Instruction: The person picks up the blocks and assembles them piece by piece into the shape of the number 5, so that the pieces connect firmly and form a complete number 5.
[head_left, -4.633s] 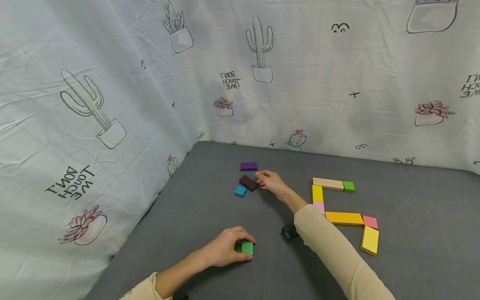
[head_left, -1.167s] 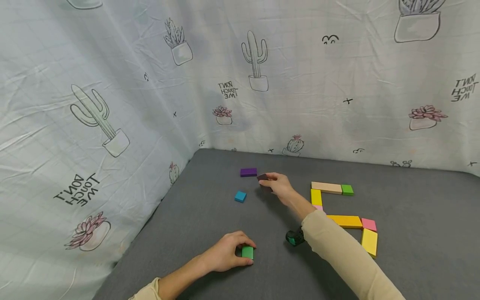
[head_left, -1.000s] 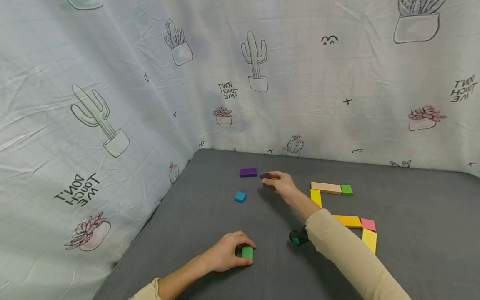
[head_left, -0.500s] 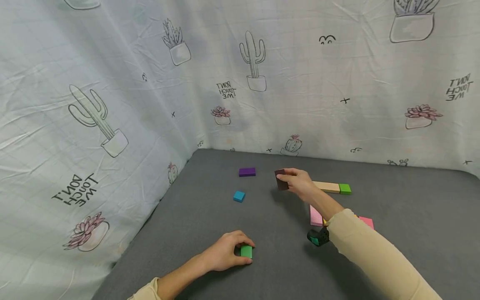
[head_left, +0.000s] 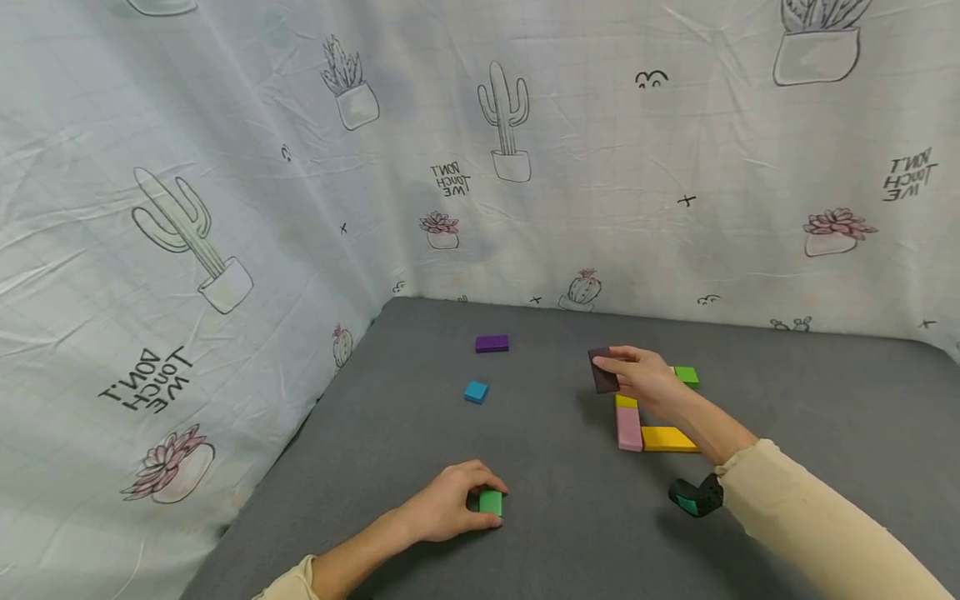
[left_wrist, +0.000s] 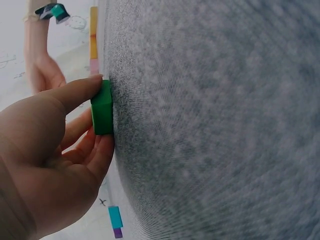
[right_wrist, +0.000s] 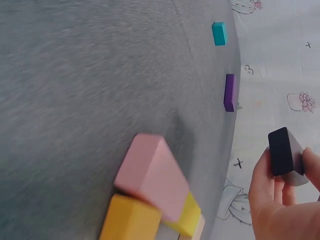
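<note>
My left hand (head_left: 453, 502) pinches a small green block (head_left: 491, 502) between thumb and fingers, low at the grey table top. The left wrist view shows this green block (left_wrist: 102, 107) from the side. Held up by my right hand (head_left: 648, 379) is a dark brown block (head_left: 604, 372), tilted, thumb across its face; its shadow falls on the cloth. Below and beside it lie a yellow block (head_left: 626, 401), a pink block (head_left: 629, 428) and an orange block (head_left: 667, 439), laid end to end or at corners. A light green block (head_left: 686, 377) shows behind the right wrist.
A purple block (head_left: 492, 343) and a blue block (head_left: 476, 392) lie apart at the back left of the grey table (head_left: 405, 400). A printed white curtain (head_left: 600, 167) rises behind and on the left. A black device (head_left: 696, 496) hangs at the right wrist.
My right hand has picked up the dark brown block from near the blue one and carried it right, over to the row of blocks. My left hand stays on the green block.
</note>
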